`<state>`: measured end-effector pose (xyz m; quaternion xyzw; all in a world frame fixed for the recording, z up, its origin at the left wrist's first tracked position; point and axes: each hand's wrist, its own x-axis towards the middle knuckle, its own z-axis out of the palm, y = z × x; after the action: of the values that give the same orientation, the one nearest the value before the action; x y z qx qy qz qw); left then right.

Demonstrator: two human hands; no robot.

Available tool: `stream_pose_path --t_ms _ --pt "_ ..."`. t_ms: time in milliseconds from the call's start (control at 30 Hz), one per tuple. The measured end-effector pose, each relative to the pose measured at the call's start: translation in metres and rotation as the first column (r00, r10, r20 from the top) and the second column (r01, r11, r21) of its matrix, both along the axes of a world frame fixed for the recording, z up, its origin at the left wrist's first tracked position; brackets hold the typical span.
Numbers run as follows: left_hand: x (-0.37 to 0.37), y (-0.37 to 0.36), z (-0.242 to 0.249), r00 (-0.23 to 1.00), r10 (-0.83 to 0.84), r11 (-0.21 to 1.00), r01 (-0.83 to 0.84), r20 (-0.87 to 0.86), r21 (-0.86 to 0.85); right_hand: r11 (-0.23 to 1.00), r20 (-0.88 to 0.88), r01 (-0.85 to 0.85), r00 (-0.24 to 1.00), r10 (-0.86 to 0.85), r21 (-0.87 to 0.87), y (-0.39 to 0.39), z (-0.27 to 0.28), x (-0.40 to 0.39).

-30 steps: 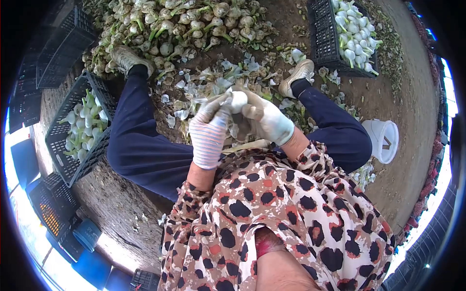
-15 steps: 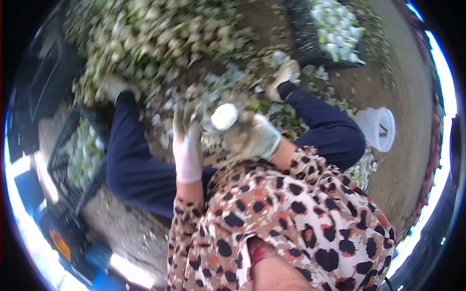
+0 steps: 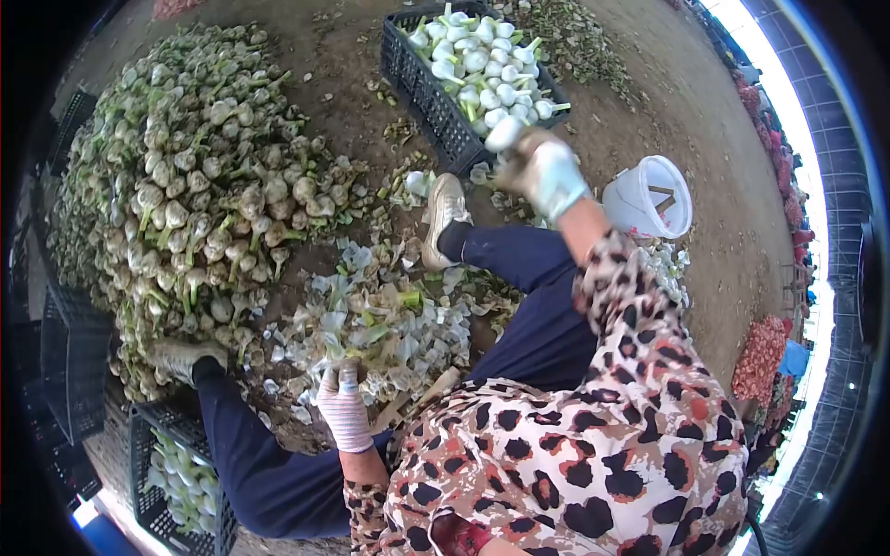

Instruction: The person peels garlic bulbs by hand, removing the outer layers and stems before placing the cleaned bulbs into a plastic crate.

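My right hand [image 3: 542, 171], in a soiled white glove, holds a clean white garlic bulb [image 3: 505, 134] at its fingertips. The bulb is at the near corner of a black crate [image 3: 431, 111] filled with white garlic bulbs. My left hand [image 3: 343, 403], also gloved, is low in front of my body, beside the heap of garlic skins [image 3: 389, 324]. Its fingers point forward, slightly bent and a little apart, and I see nothing in them. The right hand is somewhat blurred.
A large pile of untrimmed garlic [image 3: 204, 195] lies to the left. A white bucket [image 3: 621, 199] with a stick-like piece inside stands at right. Another black crate of garlic [image 3: 144, 463] sits by my left leg. Red mesh sacks [image 3: 760, 357] line the right edge.
My right hand has moved from in front of my body up and right to the crate, carrying the bulb. My left hand has drawn back lower, its fingers less stretched. The camera view has shifted.
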<state>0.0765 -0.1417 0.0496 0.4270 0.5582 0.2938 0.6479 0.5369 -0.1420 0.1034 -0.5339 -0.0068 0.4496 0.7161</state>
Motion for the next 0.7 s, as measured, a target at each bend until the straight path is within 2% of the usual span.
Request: stream_pose_path --t_ms 33,67,100,133,167,200,233,267,333,367,400,433,467,500,533,567,600,633,667,700 --pt "0.004 0.000 0.002 1.000 0.018 0.999 -0.019 -0.021 -0.032 0.993 0.263 0.100 0.961 -0.081 -0.057 0.005 -0.011 0.041" --pt "0.009 0.004 0.004 1.000 0.023 0.999 -0.024 -0.020 -0.038 0.941 0.359 0.300 0.905 -0.228 -0.158 0.012 -0.009 0.069" --pt "0.010 0.007 0.006 0.998 -0.008 0.999 0.005 -0.068 -0.033 0.883 0.460 0.418 0.840 -0.288 -0.212 0.015 -0.004 0.091" --pt "0.001 -0.001 0.004 0.994 -0.021 1.000 0.020 -0.106 -0.008 0.904 0.583 0.368 0.791 -0.183 -0.216 0.004 0.003 0.110" --pt "-0.002 -0.003 0.005 0.995 -0.021 0.999 0.025 -0.099 0.037 0.893 0.582 0.381 0.793 -0.182 -0.239 -0.002 0.001 0.130" --pt "-0.012 -0.007 -0.010 0.997 -0.005 1.000 0.004 -0.072 -0.007 0.914 0.485 0.305 0.862 -0.146 -0.267 -0.012 -0.007 0.156" --pt "-0.026 -0.006 -0.007 0.991 -0.035 0.999 0.037 -0.129 0.017 0.884 0.445 0.269 0.892 -0.078 -0.383 -0.012 -0.010 0.161" --pt "-0.028 -0.006 -0.003 0.979 -0.080 0.996 0.086 -0.185 0.025 0.831 0.406 0.240 0.914 -0.020 -0.501 -0.011 -0.010 0.165" --pt "-0.032 -0.010 -0.020 0.999 0.041 0.999 -0.041 -0.022 -0.018 0.633 0.546 0.271 0.787 0.289 -0.726 -0.002 -0.018 0.161" --pt "-0.033 -0.010 -0.021 0.998 0.054 0.998 -0.054 0.016 -0.036 0.608 0.731 0.413 0.463 0.501 -0.678 -0.002 -0.020 0.154" --pt "-0.034 -0.011 -0.023 0.998 0.058 0.997 -0.058 0.011 -0.043 0.617 0.751 0.533 0.053 0.658 -0.579 0.002 -0.007 0.146" --pt "-0.034 -0.010 -0.027 0.998 0.053 0.997 -0.051 0.029 -0.053 0.613 0.763 0.595 -0.001 0.647 -0.519 0.022 0.028 0.095" --pt "-0.039 -0.009 -0.029 0.998 0.045 0.997 -0.042 0.045 -0.058 0.826 0.864 0.482 -0.237 0.445 -0.294 0.032 0.030 0.069" --pt "-0.038 -0.008 -0.028 1.000 -0.001 1.000 0.001 0.008 0.022 0.903 0.843 0.367 -0.392 0.369 -0.225 0.046 0.037 0.034" --pt "-0.037 -0.005 -0.026 1.000 -0.004 1.000 0.004 0.002 0.009 0.874 0.837 0.332 -0.304 0.456 -0.355 0.067 0.043 -0.008" --pt "-0.035 0.000 -0.024 0.999 -0.044 0.999 0.044 0.006 0.003 0.922 0.850 0.053 -0.369 0.375 -0.384 0.086 0.051 -0.063" --pt "-0.030 0.003 -0.020 0.997 -0.075 0.997 0.074 0.018 0.004 0.914 0.872 0.023 -0.290 0.394 -0.405 0.097 0.046 -0.061" --pt "-0.024 0.005 -0.003 0.993 -0.117 0.990 0.114 -0.030 -0.078 0.686 0.650 -0.116 -0.464 0.602 -0.718 0.123 0.032 -0.131" --pt "-0.024 0.007 -0.004 0.988 -0.149 0.988 0.148 -0.026 -0.042 0.502 0.419 -0.058 -0.635 0.648 -0.863 0.148 0.008 -0.159" --pt "-0.021 0.008 0.000 0.993 -0.110 0.992 0.112 0.035 -0.057 0.266 0.194 0.004 -0.672 0.715 -0.964 0.169 0.006 -0.191"
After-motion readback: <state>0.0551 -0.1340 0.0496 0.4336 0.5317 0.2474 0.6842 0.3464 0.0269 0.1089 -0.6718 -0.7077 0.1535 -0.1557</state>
